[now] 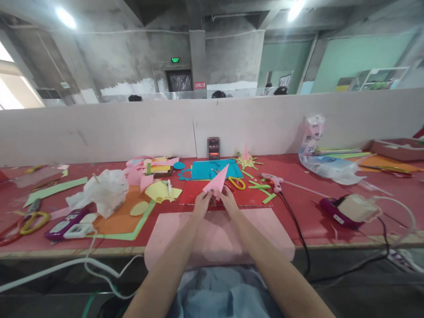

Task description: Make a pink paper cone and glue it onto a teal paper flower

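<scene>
A pointed piece of folded pink paper is held up in front of me, its tip leaning to the upper right. My left hand grips its lower left edge, while my right hand closes on its lower right side. Below it lie a red sheet and a pink mat. Just behind are blue paper and yellow-handled scissors, partly hidden by the pink paper. Green paper strips lie to the right, near a pink glue gun.
A spiky green paper piece with a pink cone stands at the back. Crumpled white plastic, orange paper and a purple power strip are on the left. Another power strip and a clear plastic bag lie right. Cables cross the table's front edge.
</scene>
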`<state>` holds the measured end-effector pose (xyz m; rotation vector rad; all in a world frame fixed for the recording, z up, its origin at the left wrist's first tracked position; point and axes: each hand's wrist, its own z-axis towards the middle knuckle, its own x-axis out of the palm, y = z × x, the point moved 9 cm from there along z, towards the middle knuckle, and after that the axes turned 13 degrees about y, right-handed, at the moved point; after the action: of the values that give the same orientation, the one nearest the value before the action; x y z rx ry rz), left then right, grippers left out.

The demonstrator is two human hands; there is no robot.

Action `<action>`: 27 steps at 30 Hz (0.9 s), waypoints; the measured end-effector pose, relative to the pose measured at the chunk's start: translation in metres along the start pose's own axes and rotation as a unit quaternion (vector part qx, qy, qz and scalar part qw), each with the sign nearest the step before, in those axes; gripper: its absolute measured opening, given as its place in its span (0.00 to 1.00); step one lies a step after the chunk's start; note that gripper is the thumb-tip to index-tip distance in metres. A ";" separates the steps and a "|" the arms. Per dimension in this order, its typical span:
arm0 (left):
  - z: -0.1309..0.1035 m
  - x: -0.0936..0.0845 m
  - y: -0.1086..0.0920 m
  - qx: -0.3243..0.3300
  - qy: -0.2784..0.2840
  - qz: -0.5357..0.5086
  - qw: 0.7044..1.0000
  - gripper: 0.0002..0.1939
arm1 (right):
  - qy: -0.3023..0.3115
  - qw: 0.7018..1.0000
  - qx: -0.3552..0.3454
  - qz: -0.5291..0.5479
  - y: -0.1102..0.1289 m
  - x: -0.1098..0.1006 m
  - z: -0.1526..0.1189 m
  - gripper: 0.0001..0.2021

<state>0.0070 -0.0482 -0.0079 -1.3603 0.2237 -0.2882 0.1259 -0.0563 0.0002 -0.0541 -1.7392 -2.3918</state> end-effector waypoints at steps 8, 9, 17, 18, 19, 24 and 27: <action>0.000 -0.004 0.004 -0.002 -0.019 -0.019 1.000 0.22 | -0.009 1.000 0.009 -0.002 -0.001 -0.002 0.000 0.16; -0.001 -0.005 0.003 -0.001 -0.026 -0.018 1.000 0.22 | -0.010 1.000 0.010 -0.004 -0.001 -0.002 -0.001 0.16; -0.004 -0.007 -0.008 0.017 -0.036 0.007 0.999 0.19 | -0.009 1.000 -0.002 0.025 -0.004 -0.003 0.000 0.16; -0.004 -0.006 -0.009 0.019 -0.033 0.007 0.999 0.19 | -0.002 1.000 -0.009 0.028 -0.003 -0.002 0.001 0.16; -0.004 -0.005 -0.008 0.019 -0.029 0.005 0.999 0.19 | 0.006 0.999 -0.013 0.032 -0.003 0.000 0.002 0.16; -0.002 -0.002 -0.003 0.008 -0.011 -0.024 1.000 0.19 | 0.013 0.999 -0.007 0.029 -0.007 0.002 0.004 0.20; -0.001 -0.001 -0.001 0.005 -0.006 -0.034 0.999 0.20 | 0.015 0.999 -0.006 0.032 -0.010 0.001 0.005 0.19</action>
<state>0.0054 -0.0489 -0.0072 -1.3616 0.1653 -0.3379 0.1231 -0.0487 -0.0074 -0.0733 -1.6840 -2.3465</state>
